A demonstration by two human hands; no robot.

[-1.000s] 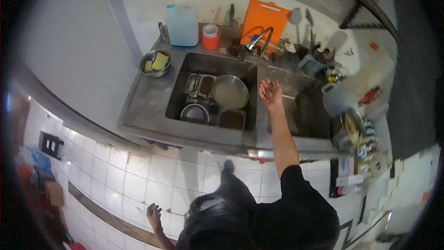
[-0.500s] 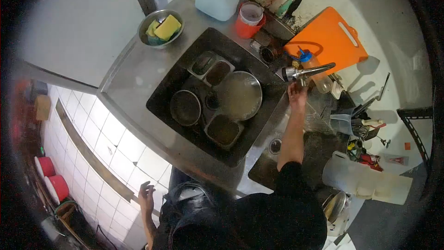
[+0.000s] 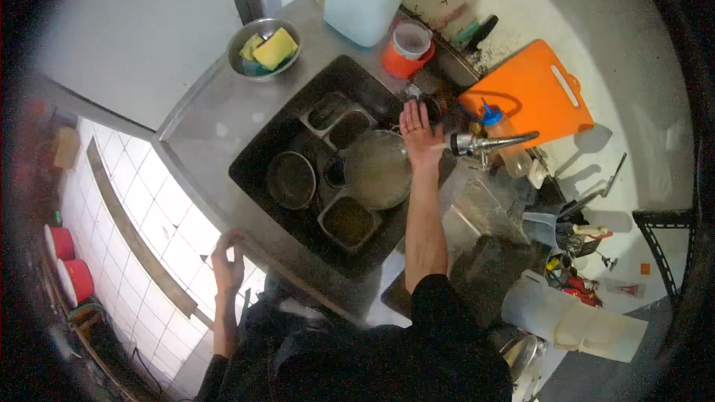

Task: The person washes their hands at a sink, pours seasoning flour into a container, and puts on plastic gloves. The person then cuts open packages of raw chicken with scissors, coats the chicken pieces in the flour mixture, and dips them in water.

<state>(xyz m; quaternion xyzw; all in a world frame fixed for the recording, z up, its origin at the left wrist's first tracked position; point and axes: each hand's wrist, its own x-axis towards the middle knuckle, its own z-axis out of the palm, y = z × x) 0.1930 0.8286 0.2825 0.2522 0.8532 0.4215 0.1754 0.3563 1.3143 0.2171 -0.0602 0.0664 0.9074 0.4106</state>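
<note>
My right hand (image 3: pixel 421 132) is spread palm down over the back right edge of the sink (image 3: pixel 246 167), holding nothing, just left of the faucet head (image 3: pixel 465 144). Below it in the sink sits a large round pan (image 3: pixel 377 171) of cloudy water. Beside that pan are a smaller round pan (image 3: pixel 291 180), a rectangular container (image 3: pixel 348 222) and a two-part metal tray (image 3: pixel 348 128). Away from the sink, my left hand (image 3: pixel 228 262) hangs near the counter's front edge, fingers curled loosely and apart, with nothing in it.
On the counter stand a metal bowl (image 3: pixel 237 62) with yellow sponges (image 3: pixel 275 49), a big bluish jug (image 3: pixel 363 0) and a red cup (image 3: pixel 403 60). An orange cutting board (image 3: pixel 532 93) leans on the wall. Plastic pitchers (image 3: pixel 540 308) and utensils are at the right.
My right hand has moved left from beside the faucet to over the sink's edge. My left hand has risen towards the counter's front edge. The view has turned and come closer since the earliest frame.
</note>
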